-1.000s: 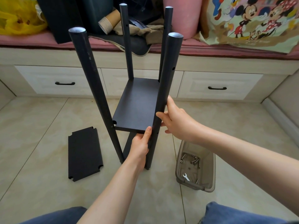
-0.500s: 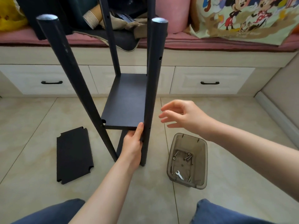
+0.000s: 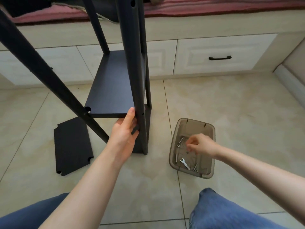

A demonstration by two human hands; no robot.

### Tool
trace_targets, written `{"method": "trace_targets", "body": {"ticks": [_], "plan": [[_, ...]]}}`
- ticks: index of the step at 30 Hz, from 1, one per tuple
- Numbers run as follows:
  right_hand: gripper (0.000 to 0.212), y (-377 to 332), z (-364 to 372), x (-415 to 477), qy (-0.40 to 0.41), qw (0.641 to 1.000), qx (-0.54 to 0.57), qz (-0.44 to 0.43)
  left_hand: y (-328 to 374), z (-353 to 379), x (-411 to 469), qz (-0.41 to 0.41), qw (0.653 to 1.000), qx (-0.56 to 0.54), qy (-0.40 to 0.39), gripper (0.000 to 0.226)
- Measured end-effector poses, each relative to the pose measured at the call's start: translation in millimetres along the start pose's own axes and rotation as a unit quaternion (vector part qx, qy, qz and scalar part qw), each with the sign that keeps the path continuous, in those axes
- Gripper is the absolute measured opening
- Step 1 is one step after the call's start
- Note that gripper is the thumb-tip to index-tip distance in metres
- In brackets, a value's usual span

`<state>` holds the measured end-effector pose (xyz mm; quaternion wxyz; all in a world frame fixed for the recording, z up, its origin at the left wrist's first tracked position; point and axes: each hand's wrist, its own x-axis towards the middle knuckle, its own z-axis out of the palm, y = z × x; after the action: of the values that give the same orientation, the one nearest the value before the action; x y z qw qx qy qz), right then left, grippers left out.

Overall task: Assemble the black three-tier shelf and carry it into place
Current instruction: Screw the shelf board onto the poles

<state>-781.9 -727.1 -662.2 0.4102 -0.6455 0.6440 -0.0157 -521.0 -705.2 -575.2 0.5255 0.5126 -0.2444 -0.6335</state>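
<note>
The partly built black shelf stands on the tiled floor, with several round poles (image 3: 132,63) and one board (image 3: 112,86) fixed between them. My left hand (image 3: 123,134) grips that board's near right corner beside the front pole, thumb on top and fingers underneath. A loose black board (image 3: 72,146) lies flat on the floor to the left. My right hand (image 3: 199,144) reaches down into a translucent brown bin (image 3: 212,129), its fingers bunched over the screws (image 3: 179,142). The hand is blurred, so whether it pinches a screw is unclear.
A small silver wrench (image 3: 184,163) lies in the bin with more screws. White drawers with a black handle (image 3: 219,58) run along the back under a red-cushioned bench (image 3: 214,9). My knees in blue jeans (image 3: 222,210) sit at the bottom edge.
My right hand let go of the front pole, swung right and dropped into the bin. My head tipped down and closer. The left hand stayed on the board.
</note>
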Motion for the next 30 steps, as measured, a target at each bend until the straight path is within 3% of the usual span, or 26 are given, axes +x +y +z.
{"method": "trace_targets", "body": {"ticks": [4, 14, 20, 26, 30], "plan": [[0.012, 19.5, 33.4, 31.7, -0.051, 0.998, -0.033, 0.005, -2.9, -1.3, 0.7, 0.015, 1.000, 0.013, -0.004, 0.054], [0.032, 51.5, 87.8, 75.8, -0.148, 0.984, -0.092, 0.020, -4.8, -9.9, 5.5, 0.006, 1.000, -0.008, -0.003, 0.035], [0.029, 61.0, 99.7, 83.8, -0.129, 0.987, -0.090, -0.023, -8.1, -13.6, 5.2, 0.017, 1.000, -0.011, 0.000, 0.030], [0.019, 59.4, 114.3, 82.4, -0.140, 0.949, -0.272, -0.078, -8.8, -11.3, 5.3, 0.020, 1.000, -0.001, 0.002, 0.030], [0.022, 59.8, 112.4, 81.8, -0.125, 0.932, -0.318, -0.123, -9.5, -12.4, 4.3, 0.026, 1.000, -0.007, -0.001, 0.027]]}}
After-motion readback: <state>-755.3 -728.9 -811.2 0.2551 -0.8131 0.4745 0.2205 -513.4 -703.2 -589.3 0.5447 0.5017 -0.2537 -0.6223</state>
